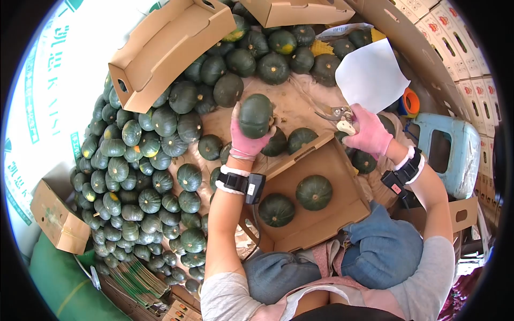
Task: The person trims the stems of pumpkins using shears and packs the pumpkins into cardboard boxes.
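My left hand (242,140), in a pink glove, grips a dark green kabocha squash (256,115) and holds it up beyond the cardboard box. The pink-gloved right hand (369,132) is closed around pruning shears (339,114), whose metal blades point left towards the squash but stay apart from it. In front of my lap lies an open cardboard box (316,230). Inside it, side by side, sit one squash (277,209) and another squash (314,192). A few more squashes (301,140) rest just past the box's far wall.
A large heap of squashes (150,200) fills the left side and curves along the back. An open carton (171,51) rests on the heap. White paper (369,75), an orange ring (410,101) and a blue plastic stool (463,160) are at right, before stacked cartons (450,48).
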{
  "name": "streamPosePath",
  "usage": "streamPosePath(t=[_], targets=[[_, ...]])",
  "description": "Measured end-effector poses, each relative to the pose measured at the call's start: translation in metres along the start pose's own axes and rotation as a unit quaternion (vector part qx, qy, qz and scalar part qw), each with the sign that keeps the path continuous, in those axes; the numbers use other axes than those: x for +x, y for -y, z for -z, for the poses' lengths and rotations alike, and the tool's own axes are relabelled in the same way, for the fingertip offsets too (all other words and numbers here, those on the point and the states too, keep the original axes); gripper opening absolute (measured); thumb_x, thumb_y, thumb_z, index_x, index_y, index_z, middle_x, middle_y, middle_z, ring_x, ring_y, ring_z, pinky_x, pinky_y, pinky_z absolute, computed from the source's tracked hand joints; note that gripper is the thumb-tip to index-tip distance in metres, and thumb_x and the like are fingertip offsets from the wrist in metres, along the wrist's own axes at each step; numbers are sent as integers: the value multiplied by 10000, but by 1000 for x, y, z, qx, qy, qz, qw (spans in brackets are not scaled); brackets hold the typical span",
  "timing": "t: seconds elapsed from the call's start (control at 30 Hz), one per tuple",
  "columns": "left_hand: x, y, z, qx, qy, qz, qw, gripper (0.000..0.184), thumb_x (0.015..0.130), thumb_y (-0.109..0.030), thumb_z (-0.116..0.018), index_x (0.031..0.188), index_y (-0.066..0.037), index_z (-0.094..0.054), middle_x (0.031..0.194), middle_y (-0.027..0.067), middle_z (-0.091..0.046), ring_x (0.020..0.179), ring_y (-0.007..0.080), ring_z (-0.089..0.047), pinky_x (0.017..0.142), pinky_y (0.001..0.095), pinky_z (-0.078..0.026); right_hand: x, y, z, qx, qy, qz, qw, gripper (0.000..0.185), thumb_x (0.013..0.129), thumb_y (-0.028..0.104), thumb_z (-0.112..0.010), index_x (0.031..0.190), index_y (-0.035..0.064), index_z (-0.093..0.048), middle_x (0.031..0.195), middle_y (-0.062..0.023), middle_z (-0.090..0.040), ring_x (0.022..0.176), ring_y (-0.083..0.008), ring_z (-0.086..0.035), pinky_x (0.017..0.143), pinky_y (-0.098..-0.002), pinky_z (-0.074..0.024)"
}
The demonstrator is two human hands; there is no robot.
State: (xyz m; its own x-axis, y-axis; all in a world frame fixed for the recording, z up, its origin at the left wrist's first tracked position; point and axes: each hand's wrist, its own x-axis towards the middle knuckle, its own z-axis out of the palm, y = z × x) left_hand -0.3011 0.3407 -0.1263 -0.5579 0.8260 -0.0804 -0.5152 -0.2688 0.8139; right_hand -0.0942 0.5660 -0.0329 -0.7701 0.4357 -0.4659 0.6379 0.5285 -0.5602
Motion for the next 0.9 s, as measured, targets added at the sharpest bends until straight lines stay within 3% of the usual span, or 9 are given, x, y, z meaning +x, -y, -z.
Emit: streamPosePath(t=[0.17, 0.2, 0.27, 0.3, 0.43, 0.5, 0.63, 0.83, 0.9], targets=[[27, -16, 16, 111, -131, 105, 980, 467, 809, -171, -673, 1228, -59, -501, 1194, 150, -538, 1052, 260, -558, 867, 368, -508, 6, -8, 3, -14, -38, 16, 999, 566, 602, 221, -735, 1050, -9, -475, 964, -226, -590, 942, -392, -570, 850, -410, -460], [35, -19, 28, 309, -79, 93, 943, 534, 738, -242, -725, 1226, -136, -535, 1196, 154, -538, 1077, 302, -541, 904, 406, -484, 7, -12, 3, -5, -43, 18, 999, 570, 602, 222, -737, 1053, -8, -474, 967, -227, -590, 944, -394, -570, 851, -411, -460], [48, -37, 11, 751, -33, 98, 653, 579, 668, -265, -748, 1213, -201, -564, 1255, 149, -502, 1152, 345, -477, 961, 439, -437, 10, -15, 5, 9, -47, 12, 999, 575, 604, 225, -740, 1058, -7, -473, 972, -229, -590, 947, -395, -570, 854, -410, -460], [56, -44, -11, 828, 1, 134, 545, 625, 653, -288, -747, 1240, -211, -548, 1324, 130, -448, 1214, 367, -405, 1001, 457, -398, 11, -15, 6, 14, -44, 6, 999, 576, 607, 226, -740, 1059, -7, -471, 975, -230, -590, 949, -395, -570, 856, -408, -460], [104, -36, -45, 827, 117, 146, 530, 716, 652, -274, -758, 1304, -221, -467, 1367, 136, -382, 1231, 370, -389, 994, 452, -411, 19, -27, 10, 12, -45, 0, 999, 566, 620, 224, -738, 1057, -12, -468, 981, -231, -594, 952, -397, -574, 861, -401, -461], [125, -28, -56, 835, 78, 135, 527, 767, 646, -272, -766, 1330, -215, -425, 1368, 137, -369, 1232, 367, -387, 987, 460, -415, 26, -37, 10, 4, -40, -24, 999, 556, 633, 232, -735, 1055, -17, -471, 931, -203, -596, 888, -352, -595, 817, -384, -475], [159, 15, -39, 866, -9, 81, 494, 870, 614, -311, -797, 1346, -174, -347, 1334, 120, -365, 1220, 357, -386, 931, 485, -417, 34, -46, 11, 250, 70, 14, 966, 529, 662, 206, -715, 1062, -28, -462, 822, -140, -562, 749, -225, -557, 703, -338, -480], [168, 37, -53, 887, -63, 95, 447, 842, 560, -372, -817, 1249, -145, -391, 1238, 113, -410, 1175, 333, -411, 874, 479, -412, 79, -30, -12, 66, 105, 20, 992, 607, 662, 301, -697, 1104, -42, -461, 976, -229, -589, 944, -340, -600, 834, -375, -483], [165, 33, -51, 820, -105, 120, 549, 855, 583, -368, -809, 1281, -128, -378, 1254, 141, -421, 1153, 349, -436, 916, 457, -410, 80, -32, -13, -41, 42, -29, 998, 618, 678, 351, -673, 1103, -51, -474, 1024, -236, -580, 998, -347, -584, 880, -380, -467]])
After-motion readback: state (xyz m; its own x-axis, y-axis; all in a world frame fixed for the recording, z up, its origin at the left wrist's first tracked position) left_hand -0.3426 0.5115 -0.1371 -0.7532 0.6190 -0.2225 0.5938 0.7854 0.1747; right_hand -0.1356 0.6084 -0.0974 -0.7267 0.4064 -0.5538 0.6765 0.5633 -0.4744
